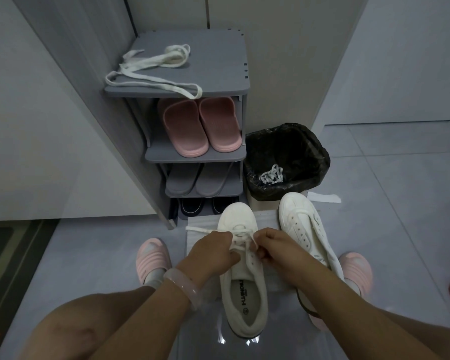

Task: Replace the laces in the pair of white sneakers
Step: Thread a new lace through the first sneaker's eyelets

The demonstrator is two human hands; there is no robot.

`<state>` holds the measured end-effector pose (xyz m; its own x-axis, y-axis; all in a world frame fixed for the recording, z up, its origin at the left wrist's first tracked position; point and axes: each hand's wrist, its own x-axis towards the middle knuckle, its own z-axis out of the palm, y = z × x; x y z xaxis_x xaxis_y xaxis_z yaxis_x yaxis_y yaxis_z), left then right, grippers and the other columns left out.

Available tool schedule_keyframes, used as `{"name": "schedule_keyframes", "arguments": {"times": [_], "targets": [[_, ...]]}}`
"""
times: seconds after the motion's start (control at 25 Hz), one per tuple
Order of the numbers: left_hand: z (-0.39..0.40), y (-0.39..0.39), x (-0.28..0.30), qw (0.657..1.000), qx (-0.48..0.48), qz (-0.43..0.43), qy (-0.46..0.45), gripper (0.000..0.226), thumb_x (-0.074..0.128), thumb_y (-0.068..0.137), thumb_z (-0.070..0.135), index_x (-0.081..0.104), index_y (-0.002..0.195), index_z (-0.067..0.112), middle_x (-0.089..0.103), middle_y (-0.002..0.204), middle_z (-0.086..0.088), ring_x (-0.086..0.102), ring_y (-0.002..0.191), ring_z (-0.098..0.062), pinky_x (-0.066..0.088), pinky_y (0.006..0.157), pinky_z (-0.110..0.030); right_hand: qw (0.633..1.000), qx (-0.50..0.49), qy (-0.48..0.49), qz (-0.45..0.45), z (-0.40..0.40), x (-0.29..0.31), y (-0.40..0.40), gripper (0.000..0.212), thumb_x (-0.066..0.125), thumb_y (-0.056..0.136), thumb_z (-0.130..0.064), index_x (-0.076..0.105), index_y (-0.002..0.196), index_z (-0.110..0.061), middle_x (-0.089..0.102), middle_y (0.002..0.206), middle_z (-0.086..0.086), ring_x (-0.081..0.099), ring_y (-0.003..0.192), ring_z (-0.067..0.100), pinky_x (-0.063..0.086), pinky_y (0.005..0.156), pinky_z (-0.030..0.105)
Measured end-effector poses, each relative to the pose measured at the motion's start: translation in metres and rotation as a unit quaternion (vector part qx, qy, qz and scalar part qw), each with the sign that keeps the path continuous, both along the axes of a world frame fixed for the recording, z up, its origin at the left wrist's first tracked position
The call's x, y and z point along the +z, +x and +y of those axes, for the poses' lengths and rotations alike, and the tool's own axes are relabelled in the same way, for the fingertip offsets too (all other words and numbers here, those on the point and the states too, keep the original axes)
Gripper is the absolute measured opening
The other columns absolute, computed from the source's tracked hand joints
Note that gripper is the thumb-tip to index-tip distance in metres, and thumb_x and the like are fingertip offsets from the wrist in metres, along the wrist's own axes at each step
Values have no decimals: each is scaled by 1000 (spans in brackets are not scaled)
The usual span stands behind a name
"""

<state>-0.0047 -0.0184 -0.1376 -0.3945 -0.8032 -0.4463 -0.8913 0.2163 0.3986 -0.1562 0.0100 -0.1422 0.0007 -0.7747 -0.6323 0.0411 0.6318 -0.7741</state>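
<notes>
Lace (240,236) crossed the lowest eyelets of the left sneaker (243,271), which stood on the white sheet (202,224) spread on the floor; the left hand (211,252) and the right hand (273,246) each pinched a strand of it over the tongue. Lacing looked barely started here, most eyelets bare. The right sneaker (307,224), just beside at the sheet's right edge, showed only one lace across its lowest eyelets. A spare lace (151,71) lay on the rack's (231,55) top shelf, one loop hanging over the front edge. An old lace (272,174) sat in the bin (309,141). Rack and bin stood close ahead; open floor (400,203) lay to the right.
</notes>
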Motion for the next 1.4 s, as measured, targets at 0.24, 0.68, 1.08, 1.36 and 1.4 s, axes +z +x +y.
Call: {"name": "schedule_keyframes", "arguments": {"times": [0.24, 0.68, 1.08, 1.36, 1.4], "targets": [[-1, 1, -3, 997, 31, 38, 53, 17, 50, 89, 27, 47, 94, 11, 57, 107, -11, 54, 100, -26, 39, 75, -31, 948, 136, -108, 266, -2, -2, 2, 16, 61, 86, -13, 49, 97, -14, 47, 71, -5, 46, 64, 7, 34, 53, 13], [0, -1, -7, 998, 28, 23, 44, 18, 49, 89, 30, 45, 92, 13, 57, 101, -8, 55, 94, -24, 38, 73, -31, 1000, -1, -12, 6, 0, 7, 1, 18, 54, 92, -10, 68, 81, -15, 58, 70, -3, 47, 60, 6, 39, 55, 15], [-17, 6, 10, 976, 126, 179, 12, 25, 51, 94, 23, 53, 71, 14, 55, 77, -1, 52, 76, -16, 33, 69, -25, 999, -31, 30, 5, -4, 0, -8, 9, 50, 93, -5, 58, 91, -8, 56, 65, 2, 38, 52, 8, 33, 43, 14], [-5, 4, 4, 999, 30, -16, 10, 36, 55, 86, 47, 59, 104, 16, 59, 112, -3, 55, 105, -21, 39, 79, -28, 990, 48, -34, 126, -3, -3, -13, 12, 50, 92, -6, 60, 93, -13, 63, 66, -1, 48, 49, 5, 39, 50, 16], [-2, 1, 5, 999, 29, -24, -25, 35, 54, 87, 47, 56, 107, 19, 59, 112, -2, 55, 106, -21, 39, 79, -29, 986, 62, -40, 149, -2, -5, -13, 13, 51, 91, -6, 60, 90, -15, 61, 67, -1, 51, 51, 4, 41, 51, 16]]}}
